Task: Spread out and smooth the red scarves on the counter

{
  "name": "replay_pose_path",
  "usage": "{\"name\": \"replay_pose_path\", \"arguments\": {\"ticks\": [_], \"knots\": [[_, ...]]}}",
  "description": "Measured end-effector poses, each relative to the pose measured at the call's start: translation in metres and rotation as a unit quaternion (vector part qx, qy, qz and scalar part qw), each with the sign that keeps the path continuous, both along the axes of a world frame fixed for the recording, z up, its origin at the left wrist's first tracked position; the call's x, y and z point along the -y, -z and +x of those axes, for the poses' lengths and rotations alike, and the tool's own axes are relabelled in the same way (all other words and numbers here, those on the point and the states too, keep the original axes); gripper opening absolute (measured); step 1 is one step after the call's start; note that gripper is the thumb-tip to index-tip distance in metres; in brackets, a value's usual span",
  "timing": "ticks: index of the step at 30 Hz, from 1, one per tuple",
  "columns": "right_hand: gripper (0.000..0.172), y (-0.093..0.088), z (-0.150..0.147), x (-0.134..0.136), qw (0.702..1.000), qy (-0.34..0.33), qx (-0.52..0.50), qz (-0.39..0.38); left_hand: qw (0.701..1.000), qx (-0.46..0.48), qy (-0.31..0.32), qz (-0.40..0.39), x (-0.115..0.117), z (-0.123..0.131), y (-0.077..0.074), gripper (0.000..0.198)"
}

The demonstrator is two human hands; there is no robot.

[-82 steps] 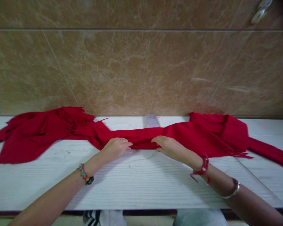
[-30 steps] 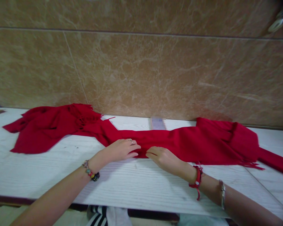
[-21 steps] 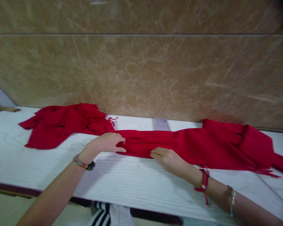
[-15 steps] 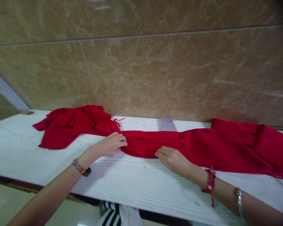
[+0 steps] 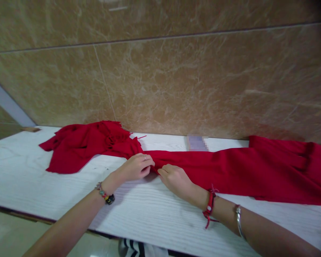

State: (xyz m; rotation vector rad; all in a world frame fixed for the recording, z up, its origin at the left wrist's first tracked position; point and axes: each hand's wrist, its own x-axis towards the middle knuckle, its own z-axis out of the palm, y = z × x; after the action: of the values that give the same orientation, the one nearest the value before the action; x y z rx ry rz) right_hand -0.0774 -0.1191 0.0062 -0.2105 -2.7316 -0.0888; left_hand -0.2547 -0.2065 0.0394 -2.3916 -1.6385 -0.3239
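Observation:
A long red scarf [image 5: 230,167] with fringed ends lies stretched across the white table. Its left part is bunched up with the fringe showing, while the right part spreads wide and runs to the frame's edge. My left hand [image 5: 139,166] is closed on the gathered, narrow stretch of the scarf near the middle. Close beside it, my right hand [image 5: 175,178] pinches the scarf's near edge, fingers pointing left. The cloth between the two hands is drawn together. Fingertips of both hands are partly hidden by the fabric.
The white wood-grain table [image 5: 139,210] runs along a brown marble-tiled wall [image 5: 192,85]. A pale, partly pixelated card-like item [image 5: 196,143] lies behind the scarf. At the far left corner sits a small brown block [image 5: 30,129]. Black-and-white striped cloth [image 5: 139,248] shows below the table's front edge.
My right hand has moved left along the scarf's edge, up close to my left hand. The cloth between them has gathered. The view has shifted slightly.

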Motion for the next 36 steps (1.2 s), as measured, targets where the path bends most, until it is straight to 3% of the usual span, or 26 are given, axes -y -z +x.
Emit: {"name": "replay_pose_path", "arguments": {"ticks": [5, 9, 12, 15, 25, 31, 36], "knots": [[0.015, 0.001, -0.003, 0.0, 0.995, 0.048, -0.02, -0.08, 1.0, -0.013, -0.011, -0.016, 0.011, 0.0, -0.011, 0.015], [0.016, 0.003, -0.002, -0.005, 0.99, 0.048, -0.042, -0.128, 0.999, -0.05, -0.019, -0.004, 0.009, 0.007, -0.01, 0.033], [0.015, 0.006, -0.003, -0.009, 0.985, 0.045, -0.061, -0.152, 0.996, -0.079, -0.042, 0.024, 0.005, 0.006, -0.004, 0.018], [0.014, 0.007, -0.004, -0.011, 0.981, 0.048, -0.08, -0.172, 0.994, -0.077, -0.046, 0.061, 0.002, 0.001, 0.0, 0.017], [0.018, -0.002, -0.005, -0.008, 0.979, 0.051, -0.089, -0.176, 0.987, -0.103, -0.078, 0.095, 0.003, 0.003, -0.001, 0.018], [0.012, -0.001, -0.005, -0.012, 0.979, 0.05, -0.098, -0.174, 0.974, -0.13, -0.159, 0.092, 0.002, 0.0, -0.004, 0.021], [0.018, 0.005, -0.004, -0.018, 0.978, 0.041, -0.097, -0.178, 0.963, -0.126, -0.206, 0.119, 0.005, -0.012, -0.01, 0.021]]}}
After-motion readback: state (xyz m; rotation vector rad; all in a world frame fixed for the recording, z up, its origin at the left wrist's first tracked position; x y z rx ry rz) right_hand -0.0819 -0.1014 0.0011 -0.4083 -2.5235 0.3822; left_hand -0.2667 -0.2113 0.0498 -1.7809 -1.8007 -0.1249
